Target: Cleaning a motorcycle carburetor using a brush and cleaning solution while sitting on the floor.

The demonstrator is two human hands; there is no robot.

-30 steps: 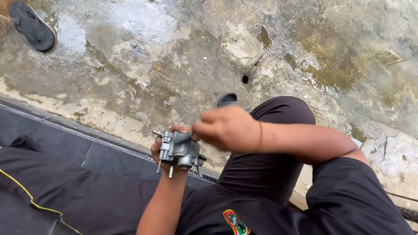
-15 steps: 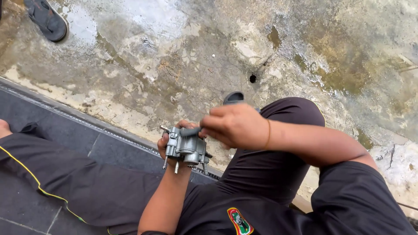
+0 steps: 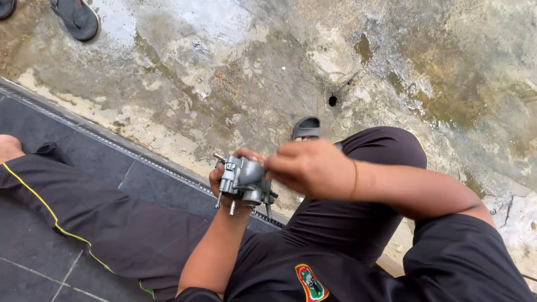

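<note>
here the person is sitting on the dark tiled floor [image 3: 33, 240] at the edge of wet concrete [image 3: 224, 72], working on a small grey metal carburetor [image 3: 244, 182]. the left hand [image 3: 226, 178] is gripping it from behind and below, holding it up over the lap with its screws and pins pointing down. the right hand [image 3: 310, 168] is closing its fingers against the carburetor's right side, seemingly pinching or turning a small part there, though what it is pinching is hidden. the step in hand looks like loosening or fitting a piece on the body; the next move is likely calling for a steady left grip and a fine twist from the right fingertips. sandals [image 3: 75, 18] are lying well apart, at top left.
</note>
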